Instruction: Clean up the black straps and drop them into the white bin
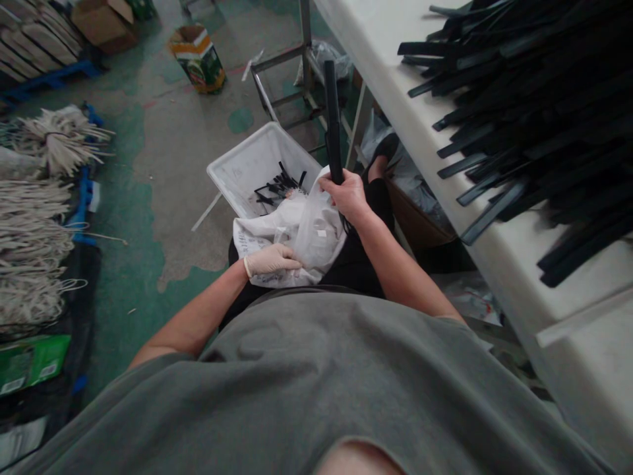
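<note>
My right hand point(349, 195) grips a long black strip point(332, 119) that stands upright, its lower end going into a white plastic bag point(306, 231) on my lap. My left hand point(271, 260), in a pale glove, presses on the bag's lower left part. Just beyond the bag, a white bin point(247, 165) on the floor holds several small black pieces point(277, 187).
A white table point(410, 99) runs along my right, piled with several long black strips point(534, 112). Bundles of pale cord point(34, 218) lie on the floor at left. A cardboard box point(198, 58) and a metal frame point(291, 86) stand farther off.
</note>
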`<state>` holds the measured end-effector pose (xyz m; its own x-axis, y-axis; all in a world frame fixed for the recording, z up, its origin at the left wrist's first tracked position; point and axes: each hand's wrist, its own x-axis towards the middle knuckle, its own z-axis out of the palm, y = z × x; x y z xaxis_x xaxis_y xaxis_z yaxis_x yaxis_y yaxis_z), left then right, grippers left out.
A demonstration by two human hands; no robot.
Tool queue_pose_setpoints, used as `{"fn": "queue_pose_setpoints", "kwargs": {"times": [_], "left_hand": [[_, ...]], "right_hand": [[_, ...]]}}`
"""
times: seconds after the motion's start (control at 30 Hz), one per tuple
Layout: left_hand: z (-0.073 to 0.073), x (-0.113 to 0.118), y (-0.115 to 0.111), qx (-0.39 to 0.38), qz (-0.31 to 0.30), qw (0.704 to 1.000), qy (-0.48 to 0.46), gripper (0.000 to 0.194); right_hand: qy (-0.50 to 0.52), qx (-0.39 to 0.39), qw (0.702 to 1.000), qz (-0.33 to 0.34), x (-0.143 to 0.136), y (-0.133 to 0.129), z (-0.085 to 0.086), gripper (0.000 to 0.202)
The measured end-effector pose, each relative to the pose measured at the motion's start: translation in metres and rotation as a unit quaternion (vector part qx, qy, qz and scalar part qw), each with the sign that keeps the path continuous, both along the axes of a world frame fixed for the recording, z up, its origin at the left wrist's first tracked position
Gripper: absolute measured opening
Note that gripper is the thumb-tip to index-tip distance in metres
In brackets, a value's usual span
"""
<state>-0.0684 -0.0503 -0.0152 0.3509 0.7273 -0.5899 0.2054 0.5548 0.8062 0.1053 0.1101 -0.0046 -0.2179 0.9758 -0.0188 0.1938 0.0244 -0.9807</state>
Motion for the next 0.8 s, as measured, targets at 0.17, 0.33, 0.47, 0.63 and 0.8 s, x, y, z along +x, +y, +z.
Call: {"fn": "queue_pose_setpoints", "kwargs": {"times": [0.17,0.33,0.47,0.63,0.8], "left_hand": [[0.006,0.0,0.001,-0.013,-0.024,1.0,-0.009,0.009],[0.01,-0.043,0.04,-0.035,0.122,0.991,-0.032,0.014],[0.056,-0.107,0.093,0.045,0.506,0.847,-0.157,0.027],[0.082,-0.107,0.115,0.12,0.628,0.739,-0.21,0.041],[0.028,-0.035,0.083,0.012,0.569,0.798,-0.198,0.036]], "right_hand": [[0.005,-0.007,1.0,0.009,0.003,0.002,-0.001,0.011],[-0.007,-0.091,0.991,0.095,0.015,-0.011,-0.008,0.022],[0.03,-0.141,0.973,0.182,0.031,-0.032,-0.017,0.037],[0.07,-0.15,0.961,0.221,0.051,-0.063,-0.003,0.043],[0.063,-0.156,0.964,0.206,0.07,-0.089,0.018,0.041]]}}
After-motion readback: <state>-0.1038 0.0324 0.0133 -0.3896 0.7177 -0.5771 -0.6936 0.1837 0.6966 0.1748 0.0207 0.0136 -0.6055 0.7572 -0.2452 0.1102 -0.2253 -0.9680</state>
